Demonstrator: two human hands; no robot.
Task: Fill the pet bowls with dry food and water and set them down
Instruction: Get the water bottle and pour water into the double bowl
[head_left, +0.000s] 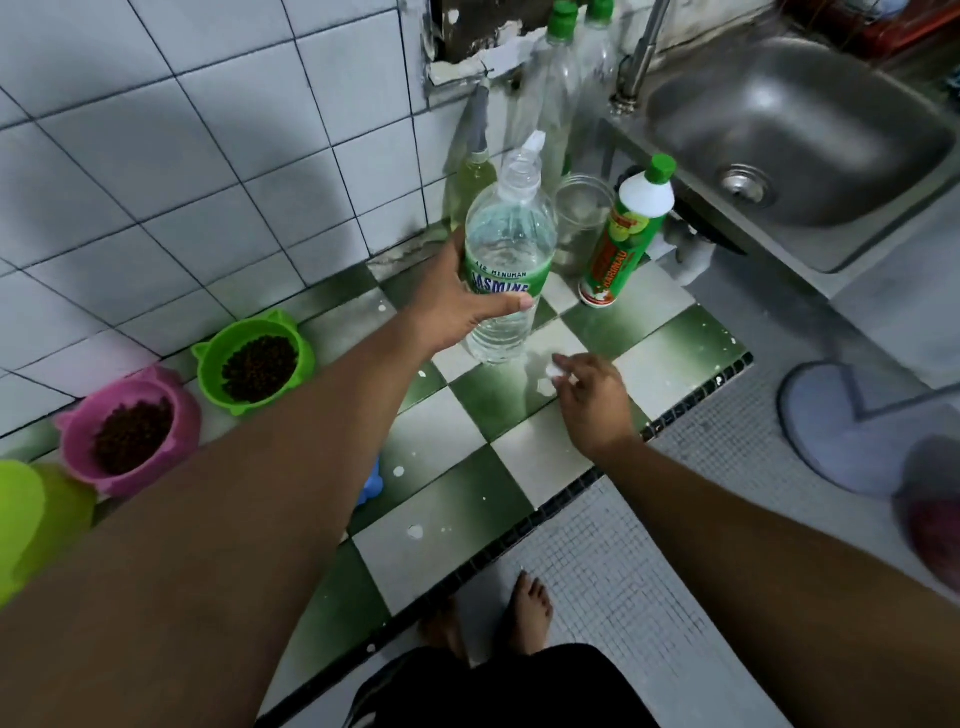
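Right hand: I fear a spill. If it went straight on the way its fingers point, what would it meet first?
Probably the lower part of the water bottle that the left hand grips; the right hand, pinching a white cap, points at it. Depth is unclear.

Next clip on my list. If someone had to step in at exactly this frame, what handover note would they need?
Left hand: its grip is round the water bottle, roughly upright at the checkered counter.
Right hand: pinches a small white piece, probably the bottle's cap.
Green bowl and pink bowl: both hold dry food and are set by the tiled wall.
Blue thing: mostly hidden under the left arm, possibly the water bowl.
Done: dry food.
Left: pour the water and set that bowl down.
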